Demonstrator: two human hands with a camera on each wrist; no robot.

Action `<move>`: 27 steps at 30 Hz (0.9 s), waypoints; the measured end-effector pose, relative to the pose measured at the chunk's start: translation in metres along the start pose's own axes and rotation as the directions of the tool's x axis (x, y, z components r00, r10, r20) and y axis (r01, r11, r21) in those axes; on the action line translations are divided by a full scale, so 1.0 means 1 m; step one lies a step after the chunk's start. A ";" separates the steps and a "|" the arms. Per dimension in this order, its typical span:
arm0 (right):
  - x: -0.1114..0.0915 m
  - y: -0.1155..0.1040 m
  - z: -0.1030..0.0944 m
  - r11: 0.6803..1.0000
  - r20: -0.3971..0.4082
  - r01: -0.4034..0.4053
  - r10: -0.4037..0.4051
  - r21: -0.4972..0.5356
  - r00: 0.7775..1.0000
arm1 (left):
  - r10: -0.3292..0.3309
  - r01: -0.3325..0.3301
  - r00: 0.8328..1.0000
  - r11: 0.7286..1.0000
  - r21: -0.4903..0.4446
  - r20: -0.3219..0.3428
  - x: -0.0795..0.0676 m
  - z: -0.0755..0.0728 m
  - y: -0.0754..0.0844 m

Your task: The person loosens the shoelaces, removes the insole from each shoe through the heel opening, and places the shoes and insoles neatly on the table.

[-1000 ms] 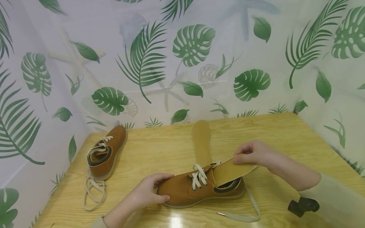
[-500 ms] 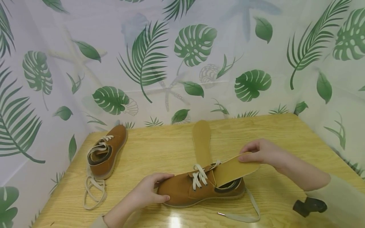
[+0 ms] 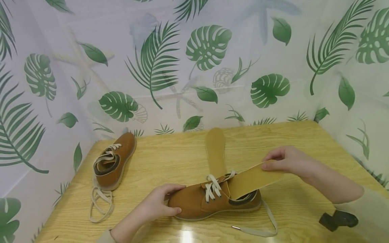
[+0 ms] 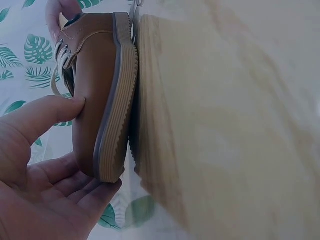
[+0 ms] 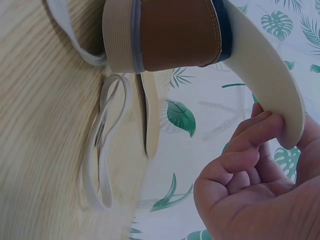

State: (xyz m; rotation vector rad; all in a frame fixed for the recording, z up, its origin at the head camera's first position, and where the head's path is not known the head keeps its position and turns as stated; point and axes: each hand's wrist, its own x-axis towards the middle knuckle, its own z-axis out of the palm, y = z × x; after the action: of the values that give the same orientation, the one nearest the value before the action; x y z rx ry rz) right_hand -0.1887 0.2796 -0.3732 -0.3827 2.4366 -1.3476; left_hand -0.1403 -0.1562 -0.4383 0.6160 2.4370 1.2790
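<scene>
A brown lace-up shoe (image 3: 189,202) lies on the table, toe to the left. My left hand (image 3: 159,202) grips its toe, thumb on the near side and fingers around the front, as the left wrist view (image 4: 50,165) also shows. My right hand (image 3: 287,162) pinches the raised heel end of a tan insole (image 3: 252,180) between thumb and fingers. The insole's front part is hidden inside the shoe opening; its rear slants up out of it. In the right wrist view, the insole's pale underside (image 5: 267,75) curves down from the shoe heel (image 5: 180,35) to my fingers.
A second tan insole (image 3: 215,148) lies flat behind the shoe. Another brown shoe (image 3: 117,162) stands at the left, its loose lace (image 3: 101,206) trailing on the table. A lace (image 3: 261,233) with a metal tip loops near the front. A leaf-print curtain (image 3: 182,67) borders the table (image 3: 170,158).
My right hand has moved to the right and slightly up, drawing more of the insole out of the shoe. The left hand and the shoe have stayed in place.
</scene>
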 end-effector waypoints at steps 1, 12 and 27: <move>-0.001 0.001 -0.001 1.000 -0.003 0.001 -0.001 -0.003 1.000 | 0.001 -0.001 1.000 1.000 0.002 -0.001 0.000 0.000 0.000; -0.008 0.004 -0.013 0.999 -0.022 -0.021 0.020 -0.039 1.000 | 0.015 -0.015 1.000 1.000 0.010 -0.003 -0.002 0.000 0.004; -0.017 0.005 -0.029 0.997 -0.043 -0.008 0.005 -0.079 0.999 | -0.002 0.002 1.000 1.000 0.018 -0.004 -0.001 0.000 0.003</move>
State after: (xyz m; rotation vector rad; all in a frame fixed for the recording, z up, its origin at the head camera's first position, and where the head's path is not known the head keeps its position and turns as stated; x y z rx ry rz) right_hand -0.1852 0.3108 -0.3610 -0.3688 2.5296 -1.2717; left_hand -0.1387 -0.1554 -0.4358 0.6167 2.4549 1.2600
